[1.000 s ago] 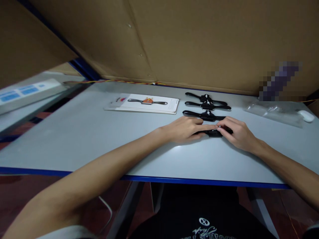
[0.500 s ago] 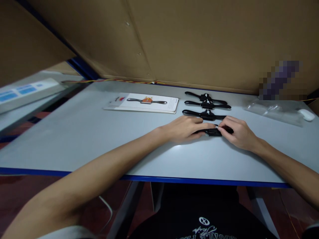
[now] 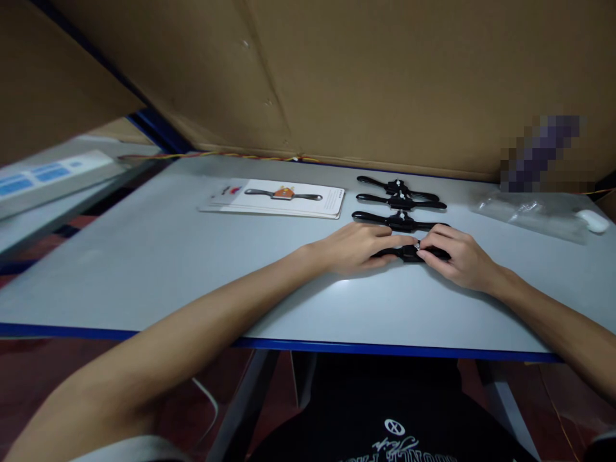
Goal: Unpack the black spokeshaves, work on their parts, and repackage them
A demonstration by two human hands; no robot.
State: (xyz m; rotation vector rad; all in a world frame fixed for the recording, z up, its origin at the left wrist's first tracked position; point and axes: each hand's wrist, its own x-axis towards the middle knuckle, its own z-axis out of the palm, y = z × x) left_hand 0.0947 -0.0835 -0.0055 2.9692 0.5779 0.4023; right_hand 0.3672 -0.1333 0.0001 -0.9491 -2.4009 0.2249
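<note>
A black spokeshave (image 3: pixel 410 254) lies on the table close to me, its two handles pointing left and right. My left hand (image 3: pixel 357 248) is closed around its left handle, with the index finger stretched along the top to the middle. At the small silver screw (image 3: pixel 417 244) on its body, my right hand (image 3: pixel 459 258) is closed in a pinch; the fingertips partly hide the screw and the right handle. Just behind lies another spokeshave (image 3: pixel 402 221), and two more, a middle one (image 3: pixel 401 201) and a far one (image 3: pixel 396 187), sit beyond it.
Flat printed cards (image 3: pixel 283 200) with a spokeshave picture lie left of the tools. A clear plastic bag (image 3: pixel 532 217) and a white rounded object (image 3: pixel 593 221) are at the right. Cardboard (image 3: pixel 385 83) walls the back; a long white box (image 3: pixel 58 179) lies on the left surface.
My right fingers have shifted slightly at the screw, and the thumb sits a little farther left and more curled. My left hand and the spokeshave stay nearly in place.
</note>
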